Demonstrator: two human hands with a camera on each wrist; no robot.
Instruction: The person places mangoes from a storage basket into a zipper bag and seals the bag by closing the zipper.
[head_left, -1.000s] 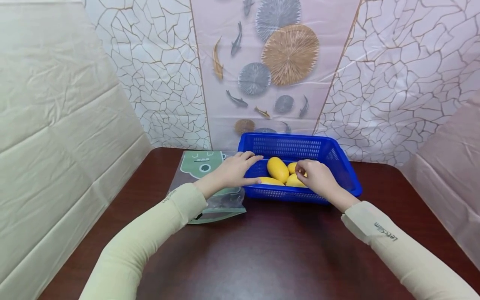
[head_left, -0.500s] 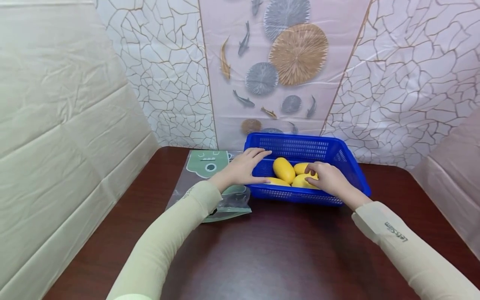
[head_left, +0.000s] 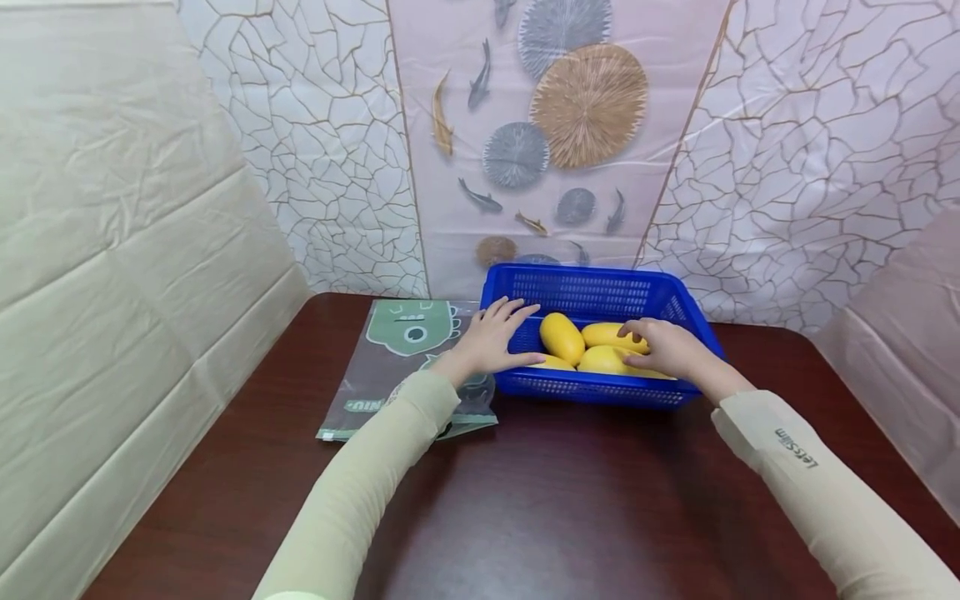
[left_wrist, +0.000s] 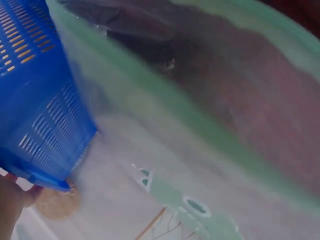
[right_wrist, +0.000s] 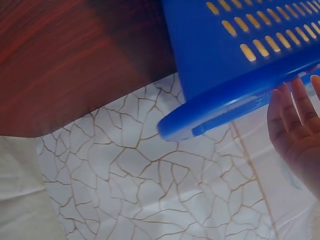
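Observation:
Several yellow mangoes (head_left: 562, 337) lie together in a blue plastic basket (head_left: 600, 388). My left hand (head_left: 491, 340) spreads its fingers over the basket's left side, thumb close to the mango at the front left. Over the right-hand mangoes is my right hand (head_left: 670, 352), fingers loosely curved and thumb apart, at the mangoes' surface. In the right wrist view its fingers (right_wrist: 292, 107) show beyond the basket's rim (right_wrist: 220, 112). A clear zip bag (head_left: 352, 367) with a green cartoon print lies left of the basket, partly under my left forearm; its mouth gapes in the left wrist view.
The dark reddish-brown table (head_left: 525, 500) extends in front of the basket. A patterned cloth backdrop (head_left: 330, 167) hangs behind it, and beige cloth walls (head_left: 112, 292) stand at both sides. The basket's front wall rises between the forearms and the mangoes.
The right hand's fingers have spread from a near-pinch, and it has shifted right, showing more of the mangoes. The left hand has moved slightly right over the basket, uncovering more of the bag.

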